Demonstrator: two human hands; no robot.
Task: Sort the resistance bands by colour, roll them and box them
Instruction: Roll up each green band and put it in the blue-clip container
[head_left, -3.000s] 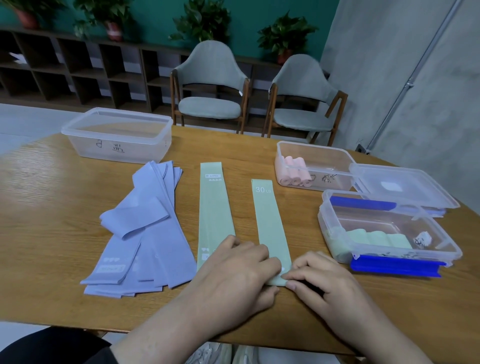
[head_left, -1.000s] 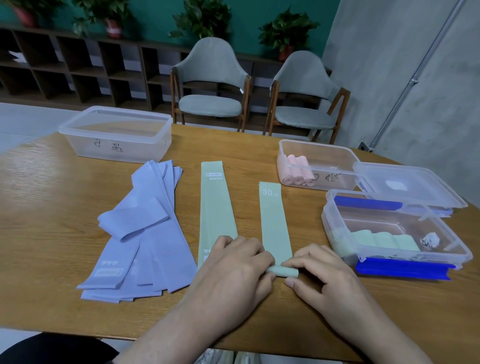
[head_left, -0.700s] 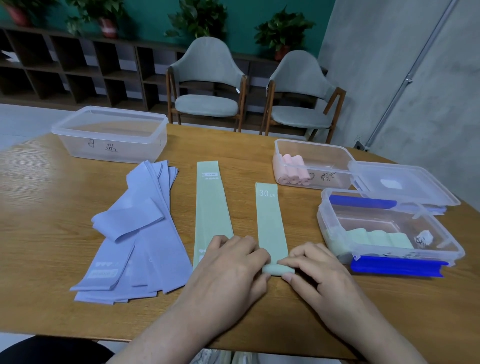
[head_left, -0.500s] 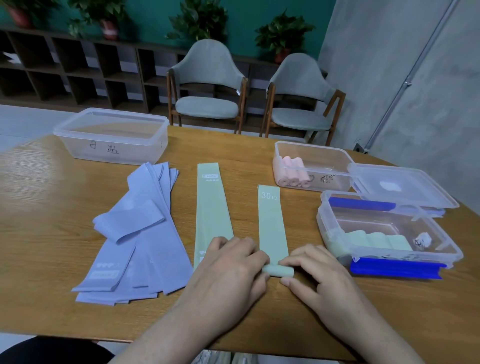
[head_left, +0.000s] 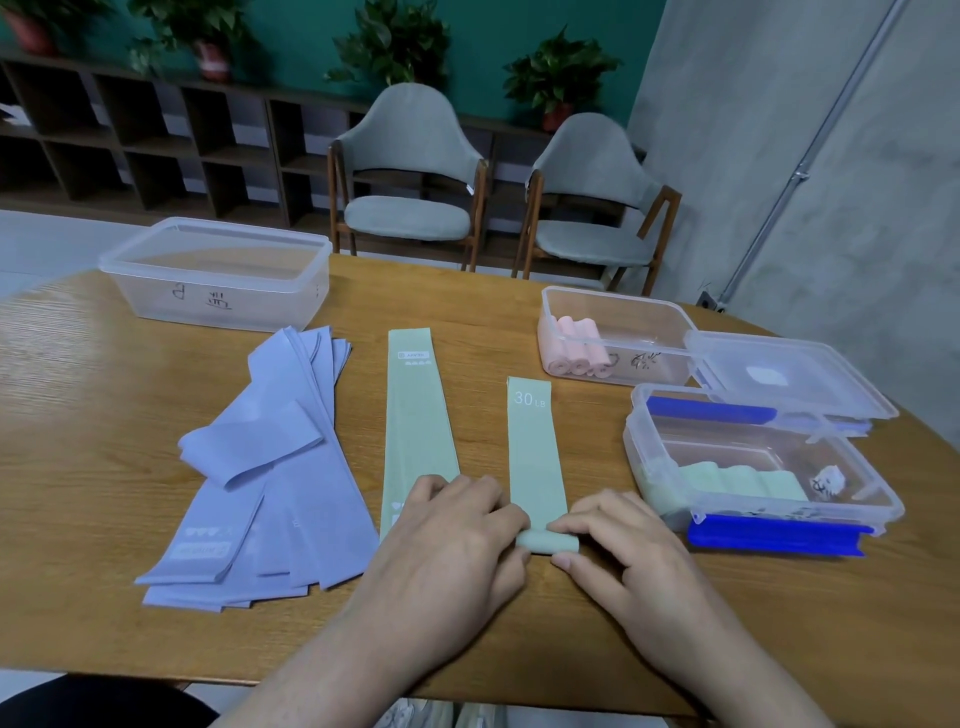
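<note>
A pale green band marked 30 LB (head_left: 534, 447) lies lengthwise on the table, its near end wound into a small roll (head_left: 546, 542). My left hand (head_left: 451, 540) and my right hand (head_left: 618, 545) pinch that roll from either side with their fingertips. A second green band (head_left: 414, 415) lies flat to the left, its near end under my left hand. Several lilac bands (head_left: 270, 462) lie in a loose pile further left. Green rolls (head_left: 727, 483) sit in the near right box (head_left: 878, 506). Pink rolls (head_left: 574, 351) sit in the box behind it (head_left: 618, 306).
An empty clear box (head_left: 218, 275) with handwriting stands at the back left. A clear lid (head_left: 789, 379) rests between the two right boxes, with blue clips (head_left: 774, 535) on the near box. Two grey chairs (head_left: 410, 171) stand beyond the table's far edge.
The roll at the green band's near end has grown thicker and moved a little away from me as both hands worked it forward. The flat part has shortened.
</note>
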